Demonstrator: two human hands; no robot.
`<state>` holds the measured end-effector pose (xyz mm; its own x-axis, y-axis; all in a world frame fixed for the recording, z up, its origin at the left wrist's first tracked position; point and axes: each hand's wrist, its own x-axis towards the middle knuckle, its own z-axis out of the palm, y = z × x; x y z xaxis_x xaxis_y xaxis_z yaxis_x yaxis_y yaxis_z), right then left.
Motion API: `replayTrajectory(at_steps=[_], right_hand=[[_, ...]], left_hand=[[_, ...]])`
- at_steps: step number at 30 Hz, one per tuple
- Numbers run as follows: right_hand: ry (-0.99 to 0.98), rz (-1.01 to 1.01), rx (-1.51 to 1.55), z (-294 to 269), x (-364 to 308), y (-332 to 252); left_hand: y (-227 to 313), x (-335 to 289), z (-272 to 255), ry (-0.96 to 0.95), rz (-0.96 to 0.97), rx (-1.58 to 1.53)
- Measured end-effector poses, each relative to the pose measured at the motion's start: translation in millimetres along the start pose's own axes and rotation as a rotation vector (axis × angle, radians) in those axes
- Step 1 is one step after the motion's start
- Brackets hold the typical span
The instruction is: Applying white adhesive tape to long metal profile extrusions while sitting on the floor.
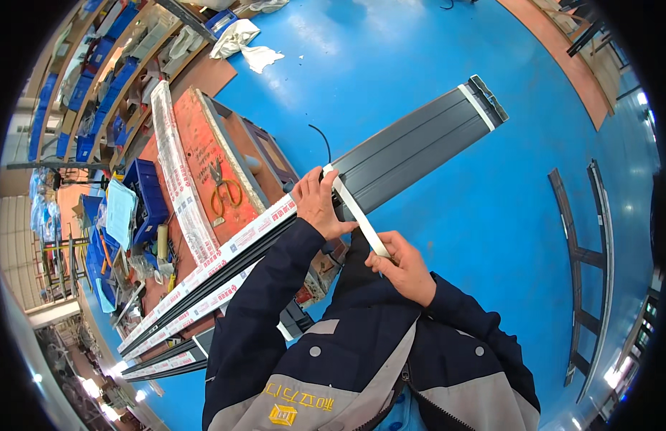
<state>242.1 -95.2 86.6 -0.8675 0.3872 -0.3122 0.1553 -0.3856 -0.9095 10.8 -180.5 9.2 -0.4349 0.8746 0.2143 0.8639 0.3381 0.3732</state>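
A bundle of long dark grey metal profiles runs from the workbench out toward the upper right, with a white band round it near its far end. Across the profiles, a white strip slants down toward me. My right hand pinches the lower end of this strip between thumb and fingers, off the near side of the bundle. At the strip's upper end, my left hand rests against the bundle, fingers spread and thumb apart, its fingertips touching the strip. Part of the profiles lies hidden under my left hand and sleeve.
The red-topped workbench at left carries scissors and a film-wrapped strip. A blue bin stands beyond it. Shelving with blue boxes fills the upper left. A dark metal frame lies on the blue floor at right.
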Motion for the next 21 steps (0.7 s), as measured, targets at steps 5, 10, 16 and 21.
replayTrajectory(at_steps=[5, 10, 16, 21], right_hand=[[0.054, 0.091, -0.049, 2, -7, 12], [0.177, 0.196, -0.153, -4, -3, 41], [0.26, 0.18, -0.335, -20, 7, 92], [0.285, 0.162, -0.526, -32, 24, 124]], left_hand=[[-3, -1, 8, 0.078, 0.039, -0.063], [-3, 0, 11, 0.096, 0.049, -0.08], [0, 1, 7, 0.092, 0.039, -0.077], [2, 3, 5, 0.064, 0.022, -0.065]])
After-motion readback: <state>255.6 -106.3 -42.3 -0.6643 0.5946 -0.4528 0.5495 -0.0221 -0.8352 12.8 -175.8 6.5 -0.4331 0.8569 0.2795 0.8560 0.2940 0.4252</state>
